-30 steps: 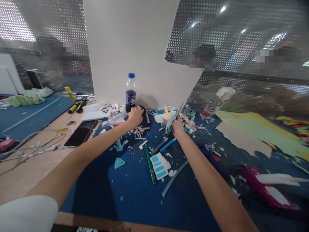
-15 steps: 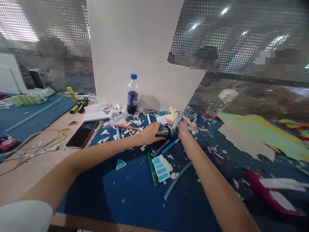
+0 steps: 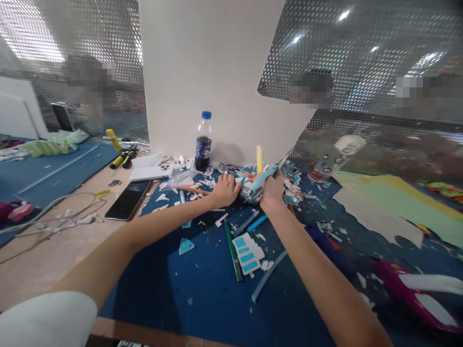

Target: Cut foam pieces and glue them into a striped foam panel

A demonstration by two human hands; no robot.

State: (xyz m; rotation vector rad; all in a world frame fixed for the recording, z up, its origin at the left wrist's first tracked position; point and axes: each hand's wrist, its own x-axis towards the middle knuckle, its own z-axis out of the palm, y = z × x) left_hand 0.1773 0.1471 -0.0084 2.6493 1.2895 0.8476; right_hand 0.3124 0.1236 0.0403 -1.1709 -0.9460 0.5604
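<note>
Light-blue piece (image 3: 264, 178), long and narrow, its exact kind unclear to us: clasped in our right hand (image 3: 274, 190), fingers closed round it, above the littered far part of the blue mat (image 3: 155, 289). Clock readings run from this piece, twelve pointing away from us.

At nine, close in, our left hand (image 3: 224, 190) has its fingers bent against a dark cylinder (image 3: 239, 196) lying between the two hands; we cannot tell whether it grips. At twelve a yellow stick (image 3: 259, 159) stands up just beyond the piece.

Toward seven we note a dark pen (image 3: 246, 222) beside a blue pen (image 3: 257, 223), and farther along a green cutter (image 3: 232, 248), next to a white cutout with blue bars (image 3: 249, 255). At six, a pale strip (image 3: 267, 278) lies curved.

At ten stands an upright bottle (image 3: 203, 149), blue-capped, part-filled with dark liquid, before a white panel (image 3: 213, 67). Well out at nine, a black phone (image 3: 128, 200). Near three, a patterned cup (image 3: 327, 165), then yellow and green sheets (image 3: 394, 197).
</note>
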